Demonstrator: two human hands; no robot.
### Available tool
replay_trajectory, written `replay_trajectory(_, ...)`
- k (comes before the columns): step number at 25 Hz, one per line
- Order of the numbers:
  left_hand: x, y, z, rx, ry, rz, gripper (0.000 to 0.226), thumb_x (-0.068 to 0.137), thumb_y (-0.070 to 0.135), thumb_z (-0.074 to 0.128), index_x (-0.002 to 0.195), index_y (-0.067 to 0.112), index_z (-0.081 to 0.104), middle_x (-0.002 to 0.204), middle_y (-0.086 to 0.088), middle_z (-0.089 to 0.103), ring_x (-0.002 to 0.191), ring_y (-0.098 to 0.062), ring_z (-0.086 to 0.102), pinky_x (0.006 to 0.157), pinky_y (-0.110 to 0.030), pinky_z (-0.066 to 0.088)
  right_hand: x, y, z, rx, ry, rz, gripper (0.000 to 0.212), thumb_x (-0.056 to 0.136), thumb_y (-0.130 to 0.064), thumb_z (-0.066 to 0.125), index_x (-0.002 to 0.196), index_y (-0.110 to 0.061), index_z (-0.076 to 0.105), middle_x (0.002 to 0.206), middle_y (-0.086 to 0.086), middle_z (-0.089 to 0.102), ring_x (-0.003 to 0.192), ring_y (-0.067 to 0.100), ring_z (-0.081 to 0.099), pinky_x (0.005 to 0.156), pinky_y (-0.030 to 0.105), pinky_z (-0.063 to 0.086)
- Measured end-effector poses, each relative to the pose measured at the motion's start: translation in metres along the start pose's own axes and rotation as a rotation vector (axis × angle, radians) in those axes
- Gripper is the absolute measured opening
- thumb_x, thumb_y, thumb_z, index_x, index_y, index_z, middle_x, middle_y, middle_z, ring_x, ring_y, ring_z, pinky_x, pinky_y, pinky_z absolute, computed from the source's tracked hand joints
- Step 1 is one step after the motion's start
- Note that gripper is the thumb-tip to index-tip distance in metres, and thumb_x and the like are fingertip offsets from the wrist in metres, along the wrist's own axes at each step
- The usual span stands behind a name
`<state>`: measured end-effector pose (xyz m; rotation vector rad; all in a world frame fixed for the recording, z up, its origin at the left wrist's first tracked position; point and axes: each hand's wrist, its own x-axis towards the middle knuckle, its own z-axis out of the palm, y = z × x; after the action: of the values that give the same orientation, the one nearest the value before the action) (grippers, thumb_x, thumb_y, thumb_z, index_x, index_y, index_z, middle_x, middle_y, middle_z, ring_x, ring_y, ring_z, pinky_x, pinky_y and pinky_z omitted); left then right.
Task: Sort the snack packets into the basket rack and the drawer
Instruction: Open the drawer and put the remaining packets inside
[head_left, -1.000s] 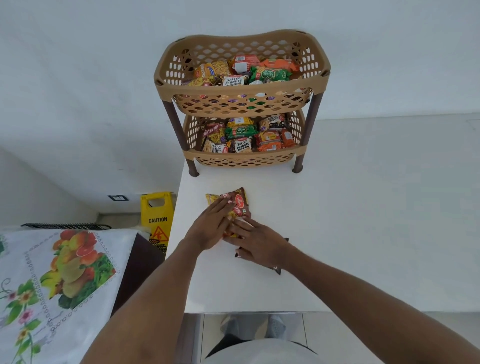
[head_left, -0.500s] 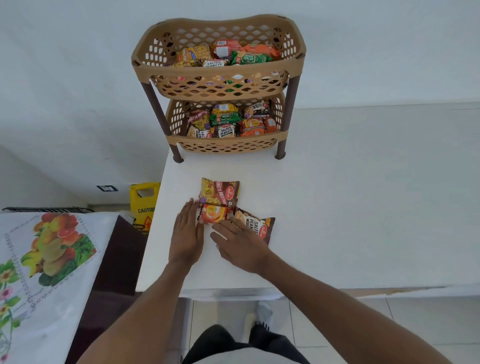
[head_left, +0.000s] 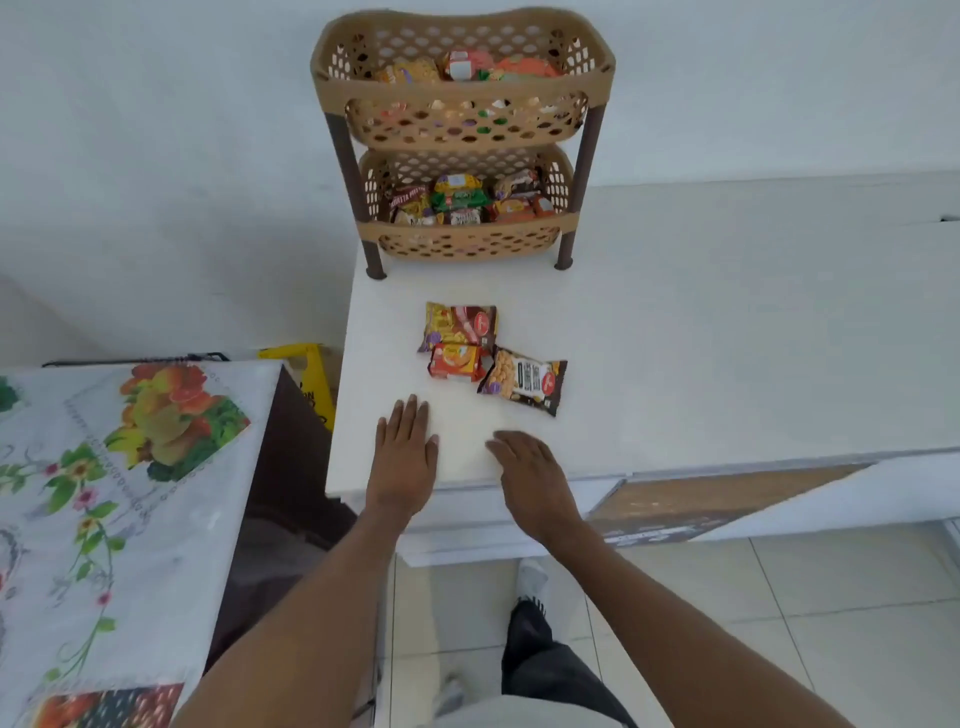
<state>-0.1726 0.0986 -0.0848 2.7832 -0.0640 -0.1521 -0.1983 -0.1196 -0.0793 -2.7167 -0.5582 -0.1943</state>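
Three snack packets lie together on the white counter: a yellow and brown packet, a small orange packet just in front of it, and a brown peanut packet to its right. My left hand rests flat near the counter's front edge, fingers apart, holding nothing. My right hand hovers flat beside it, also with nothing in it. Both hands are a little short of the packets. The tan two-tier basket rack stands at the back, with several packets in each tier.
A table under a fruit-print cloth stands to the left, with a dark gap between it and the counter. A yellow caution sign sits on the floor behind. Cabinet fronts run below the counter edge; tiled floor lies underneath.
Both hands have let go of the packets and drawn back toward the counter's front edge. The three packets now lie spread on the counter. The camera has pulled back.
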Motion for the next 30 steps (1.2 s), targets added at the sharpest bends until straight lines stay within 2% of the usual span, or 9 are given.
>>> replay_trajectory(3, -0.017, -0.007, -0.005, 0.053, -0.071, 0.023, 0.060, 0.115, 0.033, 0.025, 0.170, 0.014, 0.008, 0.179, -0.007, -0.002, 0.166, -0.028, -0.005, 0.134, -0.044, -0.003, -0.029, -0.026, 0.003, 0.236, 0.110, 0.234, 0.042, 0.090, 0.006, 0.054, 0.127, -0.008, 0.067, 0.133, 0.007, 0.064, 0.126, 0.020, 0.055, 0.110, 0.031, 0.045)
replay_trajectory(5, -0.024, -0.010, -0.009, 0.065, -0.121, 0.034, 0.060, 0.116, 0.034, 0.025, 0.170, 0.016, 0.008, 0.179, -0.006, -0.003, 0.166, -0.030, -0.006, 0.134, -0.047, -0.001, -0.041, -0.043, 0.007, 0.494, 0.306, 0.510, 0.031, 0.093, 0.006, 0.053, 0.110, -0.013, 0.070, 0.117, 0.001, 0.066, 0.110, 0.012, 0.058, 0.097, 0.017, 0.045)
replay_trajectory(7, -0.034, -0.012, -0.011, 0.082, -0.155, 0.047, 0.060, 0.116, 0.034, 0.025, 0.170, 0.017, 0.009, 0.179, -0.006, -0.003, 0.165, -0.031, -0.005, 0.134, -0.049, 0.001, -0.045, -0.057, 0.009, 0.851, 0.472, 0.949, 0.021, 0.096, 0.000, 0.053, 0.093, -0.015, 0.068, 0.096, 0.000, 0.068, 0.089, 0.014, 0.060, 0.080, 0.022, 0.046)
replay_trajectory(9, -0.039, -0.013, -0.015, 0.105, -0.186, 0.052, 0.059, 0.116, 0.034, 0.026, 0.170, 0.018, 0.010, 0.179, -0.006, -0.002, 0.165, -0.032, -0.004, 0.134, -0.051, 0.003, -0.037, -0.063, 0.010, 1.342, 0.492, 1.332, 0.020, 0.099, -0.002, 0.054, 0.082, -0.010, 0.061, 0.080, 0.004, 0.060, 0.074, 0.019, 0.054, 0.072, 0.028, 0.046)
replay_trajectory(11, -0.038, -0.013, -0.020, 0.112, -0.222, 0.051, 0.059, 0.116, 0.033, 0.027, 0.170, 0.018, 0.010, 0.179, -0.006, -0.001, 0.165, -0.033, -0.004, 0.133, -0.052, 0.005, -0.026, -0.066, 0.010, 1.640, 0.462, 1.480, 0.017, 0.099, 0.003, 0.055, 0.086, -0.004, 0.061, 0.079, 0.008, 0.056, 0.078, 0.020, 0.057, 0.085, 0.027, 0.054)
replay_trajectory(14, -0.035, -0.014, -0.022, 0.126, -0.255, 0.053, 0.060, 0.116, 0.033, 0.030, 0.170, 0.020, 0.010, 0.179, -0.005, -0.002, 0.165, -0.034, -0.005, 0.133, -0.052, 0.006, -0.008, -0.072, 0.008, 1.805, 0.501, 1.510, 0.021, 0.099, 0.012, 0.048, 0.085, 0.002, 0.060, 0.083, 0.014, 0.058, 0.101, 0.027, 0.058, 0.111, 0.037, 0.050)
replay_trajectory(20, -0.026, -0.017, -0.025, 0.103, -0.282, 0.052, 0.062, 0.114, 0.034, 0.039, 0.170, 0.022, 0.015, 0.179, -0.004, 0.004, 0.165, -0.033, 0.000, 0.132, -0.053, 0.011, -0.004, -0.064, 0.010, 1.907, 0.574, 1.493, 0.030, 0.096, 0.020, 0.038, 0.079, 0.001, 0.056, 0.080, 0.016, 0.056, 0.078, 0.025, 0.054, 0.114, 0.047, 0.047)
replay_trajectory(24, -0.027, -0.018, -0.028, 0.074, -0.283, 0.051, 0.062, 0.114, 0.035, 0.040, 0.170, 0.023, 0.016, 0.179, -0.003, 0.004, 0.166, -0.032, 0.000, 0.132, -0.052, 0.010, -0.017, -0.062, 0.011, 1.971, 0.522, 1.349, 0.032, 0.099, 0.021, 0.036, 0.112, 0.006, 0.061, 0.093, 0.020, 0.064, 0.095, 0.031, 0.063, 0.115, 0.049, 0.045)
replay_trajectory(30, -0.029, -0.018, -0.031, 0.037, -0.288, 0.040, 0.063, 0.114, 0.035, 0.041, 0.170, 0.024, 0.015, 0.179, -0.003, 0.003, 0.166, -0.031, -0.002, 0.132, -0.051, 0.007, -0.025, -0.059, 0.010, 1.939, 0.455, 1.342, 0.020, 0.103, 0.011, 0.046, 0.092, 0.002, 0.059, 0.089, 0.018, 0.063, 0.084, 0.028, 0.063, 0.114, 0.050, 0.046)
